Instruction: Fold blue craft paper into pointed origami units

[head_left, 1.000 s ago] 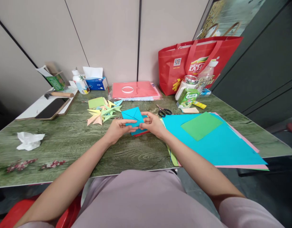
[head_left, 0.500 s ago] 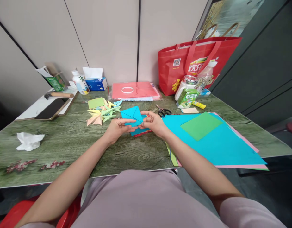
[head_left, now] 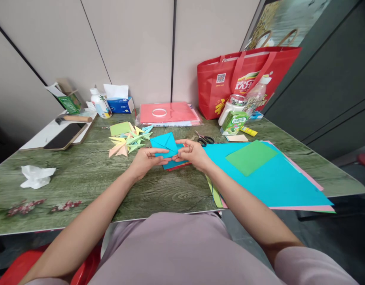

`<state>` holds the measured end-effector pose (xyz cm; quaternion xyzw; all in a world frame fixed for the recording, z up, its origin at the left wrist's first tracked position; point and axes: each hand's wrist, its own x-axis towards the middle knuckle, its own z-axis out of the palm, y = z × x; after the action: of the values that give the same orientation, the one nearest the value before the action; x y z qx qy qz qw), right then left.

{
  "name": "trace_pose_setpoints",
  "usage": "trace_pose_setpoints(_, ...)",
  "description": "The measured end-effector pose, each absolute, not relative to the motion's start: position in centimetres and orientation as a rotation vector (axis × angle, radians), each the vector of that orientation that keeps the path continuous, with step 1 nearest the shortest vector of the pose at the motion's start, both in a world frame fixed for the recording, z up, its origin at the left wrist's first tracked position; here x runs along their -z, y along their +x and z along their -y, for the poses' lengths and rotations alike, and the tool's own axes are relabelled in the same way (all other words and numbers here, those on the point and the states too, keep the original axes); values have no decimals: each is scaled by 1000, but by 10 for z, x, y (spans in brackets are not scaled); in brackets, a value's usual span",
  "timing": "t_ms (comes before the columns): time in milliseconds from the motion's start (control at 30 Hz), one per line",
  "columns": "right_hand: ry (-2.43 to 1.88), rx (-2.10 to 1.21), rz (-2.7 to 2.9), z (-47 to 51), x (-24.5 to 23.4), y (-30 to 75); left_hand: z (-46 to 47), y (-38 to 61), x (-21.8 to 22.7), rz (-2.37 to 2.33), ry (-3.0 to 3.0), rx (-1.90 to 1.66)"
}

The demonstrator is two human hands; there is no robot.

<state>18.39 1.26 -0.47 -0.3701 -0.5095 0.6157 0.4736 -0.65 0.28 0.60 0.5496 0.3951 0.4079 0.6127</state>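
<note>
A folded blue paper (head_left: pixel 163 143) with crossing crease lines is held up between both hands. My left hand (head_left: pixel 146 161) pinches its lower left edge, fingers along the front. At the lower right corner, my right hand (head_left: pixel 191 153) grips it with thumb and fingertips. Beneath the hands lies a small stack of coloured paper (head_left: pixel 176 163), blue on top with red showing below; the hands partly hide it. Just left is a pile of pointed folded paper pieces (head_left: pixel 130 139) in yellow, green, peach and blue.
Black scissors (head_left: pixel 205 139) lie beyond my right hand. Large blue sheets (head_left: pixel 277 178) with a green sheet (head_left: pixel 251 157) cover the right side. Behind stand a red bag (head_left: pixel 213 93) and a green carton (head_left: pixel 233 123). A phone (head_left: pixel 65 136) and crumpled tissue (head_left: pixel 36 177) are left.
Almost nothing differs. The folded blue paper has shifted very slightly left, and both hands keep their hold on it.
</note>
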Motion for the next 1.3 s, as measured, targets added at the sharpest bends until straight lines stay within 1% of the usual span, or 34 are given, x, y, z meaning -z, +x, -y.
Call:
trace_pose_setpoints(200,-902,-1508,1240,-15,7,185,-4,-7,-6,-912,1259,-948)
trace_pose_setpoints(400,-964,-1395,1129,-17,3,184,-2,-6,-7,-912,1311,-903)
trace_pose_setpoints(600,-1049,-1358,1223,-19,12,183,0,-4,-4,-877,1393,-811)
trace_pose_setpoints(667,-1053,-1345,1248,-20,15,183,-1,-4,-4,-913,1449,-875)
trace_pose_setpoints(733,-1046,-1342,1274,-21,16,183,-2,-5,-6,-958,1481,-1028)
trace_pose_setpoints(800,-1044,-1334,1296,-22,17,184,-3,-5,-8,-973,1448,-1169)
trace_pose_setpoints(867,-1028,-1326,1320,-22,18,184,-4,-6,-10,-981,1383,-1219)
trace_pose_setpoints(1033,-928,-1382,1383,-23,21,183,-6,-6,-7,-1143,1322,-1087)
trace_pose_setpoints(1300,-983,-1259,1362,-20,16,184,-1,-2,-6,-1028,1327,-829)
